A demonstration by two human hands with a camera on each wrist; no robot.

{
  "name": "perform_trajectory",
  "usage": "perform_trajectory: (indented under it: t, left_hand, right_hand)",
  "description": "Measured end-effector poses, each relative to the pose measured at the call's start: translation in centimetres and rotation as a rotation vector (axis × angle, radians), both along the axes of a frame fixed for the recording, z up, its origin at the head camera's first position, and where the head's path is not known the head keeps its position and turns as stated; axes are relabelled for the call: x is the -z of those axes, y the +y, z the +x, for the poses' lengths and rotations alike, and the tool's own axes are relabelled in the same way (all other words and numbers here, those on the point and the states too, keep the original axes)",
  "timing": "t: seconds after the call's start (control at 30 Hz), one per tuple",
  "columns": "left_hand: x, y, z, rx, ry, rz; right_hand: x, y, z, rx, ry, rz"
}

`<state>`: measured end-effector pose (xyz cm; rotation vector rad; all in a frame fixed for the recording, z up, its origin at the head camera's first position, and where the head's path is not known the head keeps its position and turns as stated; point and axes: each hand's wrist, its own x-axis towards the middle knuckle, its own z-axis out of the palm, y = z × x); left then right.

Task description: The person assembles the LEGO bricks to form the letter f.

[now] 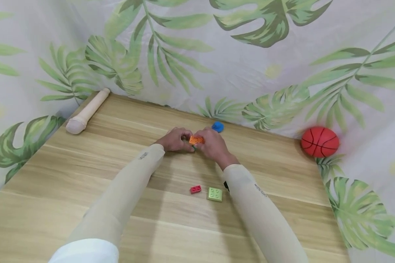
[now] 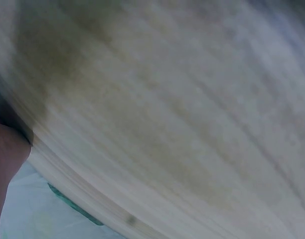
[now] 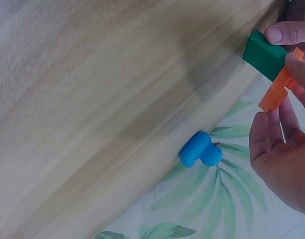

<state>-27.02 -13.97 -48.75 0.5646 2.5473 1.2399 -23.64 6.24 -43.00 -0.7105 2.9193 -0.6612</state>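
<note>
Above the table's far half, both hands meet over two toy bricks. My left hand (image 1: 177,140) grips a green brick (image 3: 265,56), its thumb lying along the top in the right wrist view. With thumb and fingers my right hand (image 1: 214,144) pinches a flat, studded orange brick (image 1: 196,140), which sits right against the green one. From the head, fingers cover most of the green brick. Just past the right hand is a blue toy duck (image 3: 200,150). Nearer the body lie a small red brick (image 1: 195,189) and a light green brick (image 1: 214,194).
A beige microphone-shaped object (image 1: 88,111) lies along the wooden table's (image 1: 85,175) left edge. At the right edge is a red ball (image 1: 320,142) with black lines. A leaf-patterned cloth (image 1: 184,47) hangs behind the table and at its sides.
</note>
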Motion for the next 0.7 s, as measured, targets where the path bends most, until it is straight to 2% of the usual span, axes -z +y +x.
perform_trajectory:
  t: [0.2, 0.43, 0.7]
  left_hand:
    - [-0.2, -0.2, 0.1, 0.013, 0.006, 0.014]
    - [-0.2, -0.4, -0.4, 0.045, -0.138, 0.17]
    - [-0.7, -1.2, -0.4, 0.008, -0.274, 0.325]
  right_hand:
    - [0.0, -0.1, 0.0, 0.007, -0.009, -0.016]
    - [0.3, 0.2, 0.0, 0.022, -0.003, -0.029]
    - [0.4, 0.2, 0.0, 0.026, -0.007, -0.019]
